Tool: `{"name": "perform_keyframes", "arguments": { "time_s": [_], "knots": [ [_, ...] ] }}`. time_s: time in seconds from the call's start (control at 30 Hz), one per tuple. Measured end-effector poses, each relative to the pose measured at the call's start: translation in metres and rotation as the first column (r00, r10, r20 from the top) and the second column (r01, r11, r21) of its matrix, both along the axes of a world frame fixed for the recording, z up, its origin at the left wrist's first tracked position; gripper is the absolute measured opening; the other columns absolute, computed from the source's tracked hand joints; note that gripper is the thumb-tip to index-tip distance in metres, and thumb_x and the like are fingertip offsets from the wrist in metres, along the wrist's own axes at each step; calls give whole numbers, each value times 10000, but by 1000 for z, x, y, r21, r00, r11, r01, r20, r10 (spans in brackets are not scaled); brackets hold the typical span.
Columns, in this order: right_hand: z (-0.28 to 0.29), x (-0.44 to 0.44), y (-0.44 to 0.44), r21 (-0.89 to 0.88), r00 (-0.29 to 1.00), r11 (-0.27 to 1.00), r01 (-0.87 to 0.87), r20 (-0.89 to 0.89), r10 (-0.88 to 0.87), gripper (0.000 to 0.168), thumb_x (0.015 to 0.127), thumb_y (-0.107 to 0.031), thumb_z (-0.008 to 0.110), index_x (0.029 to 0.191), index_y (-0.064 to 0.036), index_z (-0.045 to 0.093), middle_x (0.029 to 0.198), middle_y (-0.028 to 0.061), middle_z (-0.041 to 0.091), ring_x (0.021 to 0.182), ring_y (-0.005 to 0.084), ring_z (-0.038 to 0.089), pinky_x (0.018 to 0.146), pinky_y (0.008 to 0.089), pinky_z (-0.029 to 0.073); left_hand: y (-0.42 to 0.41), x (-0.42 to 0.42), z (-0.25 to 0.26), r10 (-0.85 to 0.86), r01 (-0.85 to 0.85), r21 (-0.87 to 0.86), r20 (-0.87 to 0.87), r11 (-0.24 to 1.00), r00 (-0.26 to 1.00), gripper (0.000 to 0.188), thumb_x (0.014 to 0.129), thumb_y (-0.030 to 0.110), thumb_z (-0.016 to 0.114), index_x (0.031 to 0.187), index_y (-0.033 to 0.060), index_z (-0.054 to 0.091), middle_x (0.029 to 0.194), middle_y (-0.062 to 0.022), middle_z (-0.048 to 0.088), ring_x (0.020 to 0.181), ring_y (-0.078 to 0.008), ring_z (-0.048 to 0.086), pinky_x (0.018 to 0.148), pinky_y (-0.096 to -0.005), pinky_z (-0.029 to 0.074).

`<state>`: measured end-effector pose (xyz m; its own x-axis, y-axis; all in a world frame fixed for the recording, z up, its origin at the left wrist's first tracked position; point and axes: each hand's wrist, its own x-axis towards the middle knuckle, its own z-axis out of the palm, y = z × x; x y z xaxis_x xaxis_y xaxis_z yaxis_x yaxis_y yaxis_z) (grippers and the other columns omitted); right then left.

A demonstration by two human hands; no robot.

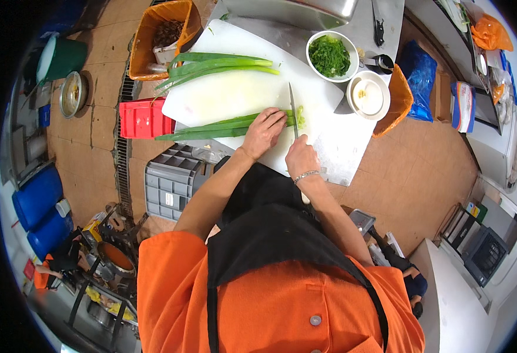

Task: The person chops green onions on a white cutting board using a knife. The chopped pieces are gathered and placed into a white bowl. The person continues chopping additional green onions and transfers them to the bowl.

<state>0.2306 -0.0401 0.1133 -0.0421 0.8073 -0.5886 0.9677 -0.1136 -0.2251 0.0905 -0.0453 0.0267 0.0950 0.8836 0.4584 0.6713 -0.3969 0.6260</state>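
My left hand (pixel 265 132) presses a bunch of green onions (pixel 227 127) down on a white cutting board (pixel 223 95), close to their cut ends. In my right hand (pixel 302 156) is the handle of a kitchen knife (pixel 293 108); its blade lies across the stalks just right of my left fingers. Small chopped green pieces (pixel 301 117) rest on the board to the right of the blade. A second bunch of green onions (pixel 223 65) lies farther back on the board. At the back right, a white bowl (pixel 310 66) holds chopped greens (pixel 329 56).
Stacked white bowls (pixel 373 115) stand by the table's right edge, with a second knife (pixel 378 31) behind. Orange-lined bins (pixel 137 57) flank the table. A red crate (pixel 141 118) and a grey crate (pixel 166 181) sit left. Other people (pixel 58 267) are at the lower left and lower right.
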Motion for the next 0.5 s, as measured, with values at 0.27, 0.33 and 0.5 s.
{"name": "perform_keyframes", "arguments": {
  "time_s": [0.27, 0.33, 0.5],
  "knots": [
    [9, 2, 5, 17, 999, 999, -44, -4, 45, 250, 1023, -194, 435, 1023, 47, 502, 889, 341, 687, 870, 492, 695, 787, 562, 558, 0, -2, 2, -17, 19, -37, 45, 999, 999, 264, 780, -33, 743, 1042, -23, 712, 1128, -135, 663, 1111, -326, 626, 932, -403, 553],
    [10, -1, -6, -47, 1000, 999, 12, 13, -11, 240, 1009, -177, 441, 1020, 53, 507, 911, 341, 689, 899, 500, 692, 816, 569, 552, -2, -1, -1, 1, -1, -40, 17, 999, 1000, 274, 775, -23, 725, 1048, -23, 704, 1124, -126, 648, 1122, -325, 611, 948, -399, 544],
    [2, -7, 19, 21, 999, 1000, -18, -39, 18, 244, 1021, -193, 435, 1038, 43, 494, 914, 350, 686, 895, 501, 693, 815, 568, 552, 0, -4, -1, -10, 10, -37, 7, 999, 1000, 261, 777, -39, 736, 1037, -38, 711, 1112, -136, 661, 1120, -330, 627, 933, -403, 554]
  ]
}}
